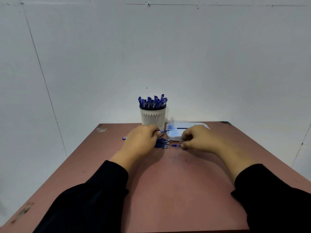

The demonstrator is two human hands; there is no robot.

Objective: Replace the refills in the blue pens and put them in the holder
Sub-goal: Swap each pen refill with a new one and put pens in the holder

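Note:
My left hand [143, 140] grips a blue pen [165, 131] whose tip points right toward the tray; its blue rear end [124, 138] sticks out left of the hand. A pile of several blue refills [162, 143] lies on the table just right of that hand. My right hand [196, 140] pinches a small blue pen part [175, 145] lying on the table beside the refills. The slotted white holder [152, 117], full of several blue pens [153, 101], stands behind my left hand.
A shallow white tray [173, 137] with blue smears and one dark refill [182, 128] sits at the back right of the reddish-brown table [176, 182]. A grey wall rises right behind the table's far edge. Black sleeves cover both forearms.

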